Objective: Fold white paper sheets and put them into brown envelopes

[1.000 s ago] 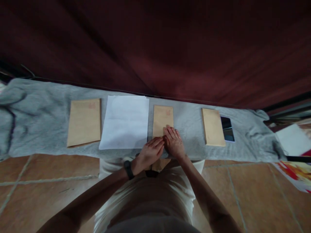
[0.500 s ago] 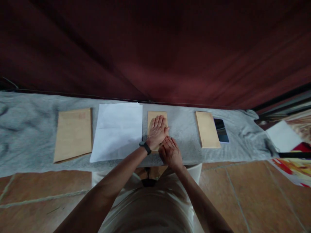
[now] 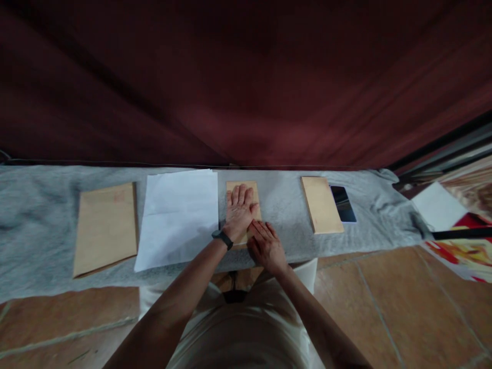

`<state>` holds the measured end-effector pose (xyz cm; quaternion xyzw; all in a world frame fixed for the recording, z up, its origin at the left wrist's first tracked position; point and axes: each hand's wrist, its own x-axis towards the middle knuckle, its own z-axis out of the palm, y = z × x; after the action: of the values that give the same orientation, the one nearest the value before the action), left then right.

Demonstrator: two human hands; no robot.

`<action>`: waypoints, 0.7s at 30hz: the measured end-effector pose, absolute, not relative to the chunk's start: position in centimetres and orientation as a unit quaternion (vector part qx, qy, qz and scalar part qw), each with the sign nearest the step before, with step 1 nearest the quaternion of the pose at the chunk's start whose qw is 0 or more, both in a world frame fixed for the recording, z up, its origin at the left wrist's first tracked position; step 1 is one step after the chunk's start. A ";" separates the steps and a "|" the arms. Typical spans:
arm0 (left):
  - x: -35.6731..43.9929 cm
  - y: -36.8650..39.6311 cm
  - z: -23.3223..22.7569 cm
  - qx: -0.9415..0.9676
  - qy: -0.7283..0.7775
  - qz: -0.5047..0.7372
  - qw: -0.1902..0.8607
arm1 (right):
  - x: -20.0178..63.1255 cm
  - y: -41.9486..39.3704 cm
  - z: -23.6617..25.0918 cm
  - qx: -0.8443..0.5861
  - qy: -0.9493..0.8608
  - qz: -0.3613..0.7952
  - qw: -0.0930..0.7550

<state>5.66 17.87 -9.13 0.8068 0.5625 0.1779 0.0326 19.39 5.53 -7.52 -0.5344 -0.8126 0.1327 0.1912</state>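
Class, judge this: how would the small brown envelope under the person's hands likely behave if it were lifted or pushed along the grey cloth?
The small brown envelope lies flat and thin beneath the left hand, so it is probably light and would bend if lifted by one edge. The grey cloth looks soft and fuzzy, so a push may drag or bunch it rather than slide cleanly. Being flat, it will not roll.

- The left hand (image 3: 239, 210) lies flat on the middle brown envelope (image 3: 254, 187) and hides most of its face.
- The right hand (image 3: 265, 245) covers that envelope's near right corner.
- The red mark on the far-left envelope (image 3: 105, 228) is too faint to read.
- The phone (image 3: 343, 203) is partly tucked behind the right envelope (image 3: 321, 204).
- The grey cloth (image 3: 34, 205) runs off the left edge.
- The colourful paper (image 3: 465, 253) is cut by the right edge.
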 end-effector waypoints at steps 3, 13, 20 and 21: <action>5.3 17.6 -9.1 0.816 0.554 0.165 0.020 | 19.5 5.2 -7.6 -0.532 -0.811 0.138 0.202; 3.5 13.5 -8.3 0.846 0.520 0.116 0.035 | 19.6 5.1 -7.5 -0.531 -0.800 0.151 0.235; 2.3 8.6 -8.7 0.860 0.488 0.139 0.047 | 19.8 5.1 -7.7 -0.523 -0.801 0.160 0.243; 2.3 7.8 -8.8 0.863 0.482 0.146 0.048 | 19.8 5.1 -7.8 -0.524 -0.801 0.159 0.243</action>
<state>2.29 7.85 -8.81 0.8627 0.4817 0.1460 0.0478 19.81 5.13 -7.77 -0.5240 -0.8005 0.1593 0.2433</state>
